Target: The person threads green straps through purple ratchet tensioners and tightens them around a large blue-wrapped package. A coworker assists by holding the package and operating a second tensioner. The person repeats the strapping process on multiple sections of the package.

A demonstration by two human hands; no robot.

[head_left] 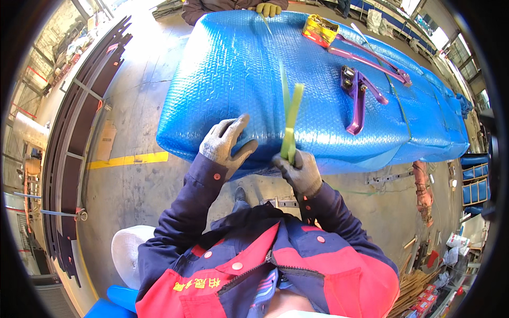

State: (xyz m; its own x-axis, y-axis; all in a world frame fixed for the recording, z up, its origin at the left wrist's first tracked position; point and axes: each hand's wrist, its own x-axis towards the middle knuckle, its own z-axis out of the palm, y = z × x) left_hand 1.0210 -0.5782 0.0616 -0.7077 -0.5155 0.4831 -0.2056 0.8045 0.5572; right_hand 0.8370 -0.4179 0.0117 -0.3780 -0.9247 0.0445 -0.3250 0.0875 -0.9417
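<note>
The blue-wrapped bundle (228, 79) lies crosswise before the person, its near edge just beyond the two gloved hands and close to the body. The right hand (299, 172) is closed round a green strap (290, 139), which rises upright from the fist beside that edge. The left hand (228, 142) is spread, thumb apart from the fingers, over the edge to the left of the strap; whether its fingertips press the wrap cannot be told. At the far edge is a co-worker's yellow glove (268, 9). A purple tool (357, 103) and a longer purple tool (371, 61) lie on top, right of the strap, the longer one reaching toward a yellow-and-red box (321, 30). Past the bundle's left end, a wide stretch of floor (140, 100) runs to dark beams (74, 148), crossed by a yellow line (132, 160). Yellow characters mark the red chest of the jacket (339, 265); faint print on the cardboard (107, 139) is too small to read.
</note>
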